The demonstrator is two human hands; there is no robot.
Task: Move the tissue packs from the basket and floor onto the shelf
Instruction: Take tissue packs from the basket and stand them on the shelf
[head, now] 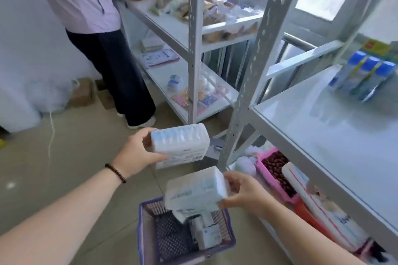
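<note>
My left hand (137, 153) grips one white tissue pack (181, 146) by its left end, held above the floor. My right hand (243, 192) grips a second white tissue pack (193, 189) by its right end, just over the purple basket (142, 232). More white packs (204, 234) lie inside the basket on the floor below. The white shelf (323, 135) to my right is mostly bare on its near part.
Blue-capped bottles (364, 77) stand at the back right of the shelf. Under it sit a pink tray of red items (277, 172) and a large bag (323, 208). A grey upright post (247, 84) rises ahead. Another person (103, 28) stands at a second rack at the far left.
</note>
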